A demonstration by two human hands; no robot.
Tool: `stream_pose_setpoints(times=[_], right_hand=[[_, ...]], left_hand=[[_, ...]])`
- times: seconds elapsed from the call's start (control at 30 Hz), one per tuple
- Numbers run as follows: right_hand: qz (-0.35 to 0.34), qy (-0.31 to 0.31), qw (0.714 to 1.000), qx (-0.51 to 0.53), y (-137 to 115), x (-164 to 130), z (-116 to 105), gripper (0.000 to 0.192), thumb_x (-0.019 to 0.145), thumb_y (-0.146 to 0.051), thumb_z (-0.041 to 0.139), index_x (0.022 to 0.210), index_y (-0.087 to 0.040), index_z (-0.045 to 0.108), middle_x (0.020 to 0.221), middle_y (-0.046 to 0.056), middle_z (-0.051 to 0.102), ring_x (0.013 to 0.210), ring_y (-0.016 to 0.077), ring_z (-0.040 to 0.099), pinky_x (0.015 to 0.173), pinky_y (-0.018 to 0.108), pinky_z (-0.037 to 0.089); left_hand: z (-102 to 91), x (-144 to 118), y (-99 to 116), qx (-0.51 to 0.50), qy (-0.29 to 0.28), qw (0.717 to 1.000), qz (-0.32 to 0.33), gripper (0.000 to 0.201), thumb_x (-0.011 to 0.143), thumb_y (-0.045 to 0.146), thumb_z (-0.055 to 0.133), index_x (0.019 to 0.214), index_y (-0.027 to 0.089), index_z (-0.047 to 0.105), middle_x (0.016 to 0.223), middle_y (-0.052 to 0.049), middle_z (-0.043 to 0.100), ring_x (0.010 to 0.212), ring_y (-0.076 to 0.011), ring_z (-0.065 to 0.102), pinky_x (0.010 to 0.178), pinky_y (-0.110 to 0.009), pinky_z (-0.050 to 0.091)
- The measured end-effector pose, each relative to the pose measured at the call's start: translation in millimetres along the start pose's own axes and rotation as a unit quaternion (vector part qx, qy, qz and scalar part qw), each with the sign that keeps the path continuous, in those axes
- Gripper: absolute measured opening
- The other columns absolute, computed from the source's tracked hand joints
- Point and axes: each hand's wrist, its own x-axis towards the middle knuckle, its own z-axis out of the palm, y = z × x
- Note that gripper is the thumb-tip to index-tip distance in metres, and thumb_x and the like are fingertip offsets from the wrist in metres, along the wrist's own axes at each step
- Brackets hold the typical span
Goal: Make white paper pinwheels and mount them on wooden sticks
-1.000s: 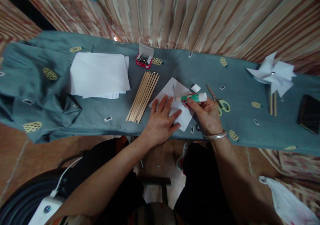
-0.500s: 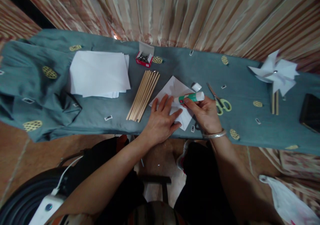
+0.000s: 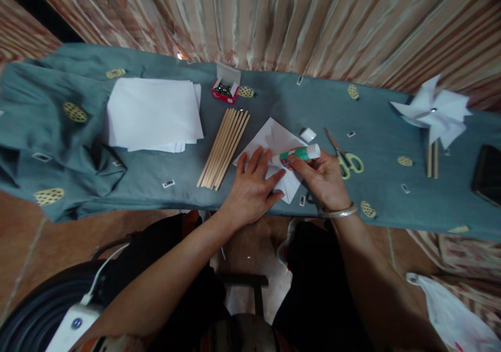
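Spread flat, my left hand [image 3: 254, 187] presses on a square of white paper [image 3: 274, 132] that shows crease lines and is partly covered by both hands. My right hand [image 3: 323, 177] grips a green and white glue stick [image 3: 300, 155], tilted low, its tip at the middle of the paper close to my left fingertips. The white glue cap [image 3: 308, 135] lies just past the paper's right corner. Scissors with light green handles [image 3: 349, 162] rest to the right of my right hand.
Left of the paper lie wooden sticks [image 3: 224, 149] and a stack of white sheets [image 3: 154, 114]. A red box of metal pins [image 3: 225, 92] stands open behind. At right are a paper pinwheel [image 3: 433, 110] and a dark object [image 3: 487, 174]. The cloth-covered table [image 3: 383, 132] borders a curtain.
Both hands and the glue stick stay almost in place over the paper. The view has shifted very slightly.
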Motion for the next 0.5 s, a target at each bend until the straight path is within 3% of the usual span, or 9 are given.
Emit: stream_pose_setpoints(times=[0.5], right_hand=[[0.003, 0.015, 1.000, -0.022, 2.5, -0.9, -5.3, 0.029, 0.066, -0.047, 0.079, 0.074, -0.021, 0.068, 0.073, 0.000, 0.073, 0.064, 0.0145, 0.065, 0.062, 0.029, 0.053]], left_hand=[[2.5, -1.1, -1.5, -0.011, 0.010, 1.000, 0.002, 0.049, 0.087, 0.049, 0.059, 0.131, 0.028, 0.056, 0.156, -0.012, 0.034, 0.146, -0.0361, 0.023, 0.114, -0.064, 0.019]])
